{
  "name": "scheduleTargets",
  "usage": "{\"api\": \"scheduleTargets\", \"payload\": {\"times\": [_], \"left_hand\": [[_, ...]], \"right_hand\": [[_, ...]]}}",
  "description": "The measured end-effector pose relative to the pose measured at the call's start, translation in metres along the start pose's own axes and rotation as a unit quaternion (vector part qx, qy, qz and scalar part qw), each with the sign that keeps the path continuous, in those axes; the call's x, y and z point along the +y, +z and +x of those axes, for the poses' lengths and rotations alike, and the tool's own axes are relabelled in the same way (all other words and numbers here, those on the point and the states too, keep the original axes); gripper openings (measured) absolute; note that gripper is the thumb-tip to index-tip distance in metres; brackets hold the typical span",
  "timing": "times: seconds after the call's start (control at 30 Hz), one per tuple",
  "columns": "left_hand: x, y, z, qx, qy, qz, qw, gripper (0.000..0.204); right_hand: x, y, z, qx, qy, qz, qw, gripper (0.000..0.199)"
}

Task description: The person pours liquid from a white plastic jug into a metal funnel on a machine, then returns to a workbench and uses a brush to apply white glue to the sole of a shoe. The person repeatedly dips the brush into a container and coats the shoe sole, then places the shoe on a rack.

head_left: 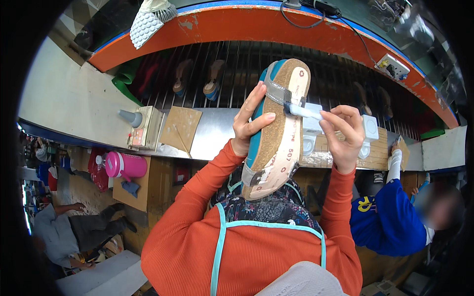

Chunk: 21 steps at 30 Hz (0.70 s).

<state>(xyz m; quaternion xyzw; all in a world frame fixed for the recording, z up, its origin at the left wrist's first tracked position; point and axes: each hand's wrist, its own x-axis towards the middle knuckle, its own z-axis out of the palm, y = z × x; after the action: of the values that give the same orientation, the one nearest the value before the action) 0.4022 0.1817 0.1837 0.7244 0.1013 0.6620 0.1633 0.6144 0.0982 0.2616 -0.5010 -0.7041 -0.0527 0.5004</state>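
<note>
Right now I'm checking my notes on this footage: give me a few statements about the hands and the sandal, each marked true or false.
1. The left hand grips the sandal. True.
2. The right hand holds a white brush against the sandal's strap. True.
3. The sandal lies flat on the bench. False: it is held up in the air.
4. The pink bottle is in the right hand. False: it stands apart, at the left.
</note>
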Motion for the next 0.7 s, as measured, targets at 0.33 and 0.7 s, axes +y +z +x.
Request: {"api": "scheduleTargets", "payload": {"times": [0.33,0.7], "left_hand": [[-0.004,-0.001,-0.004,0.017,-0.011,0.001,1.0,0.05],[-0.008,-0.007,-0.018,0.015,-0.006,0.047,0.999,0.05]], "right_hand": [[0.001,0.002,-0.028,-0.008,0.052,0.043,0.998,0.018],[-0.018,0.022,-0.045,0.013,0.133,0.104,0.986,0.019]]}}
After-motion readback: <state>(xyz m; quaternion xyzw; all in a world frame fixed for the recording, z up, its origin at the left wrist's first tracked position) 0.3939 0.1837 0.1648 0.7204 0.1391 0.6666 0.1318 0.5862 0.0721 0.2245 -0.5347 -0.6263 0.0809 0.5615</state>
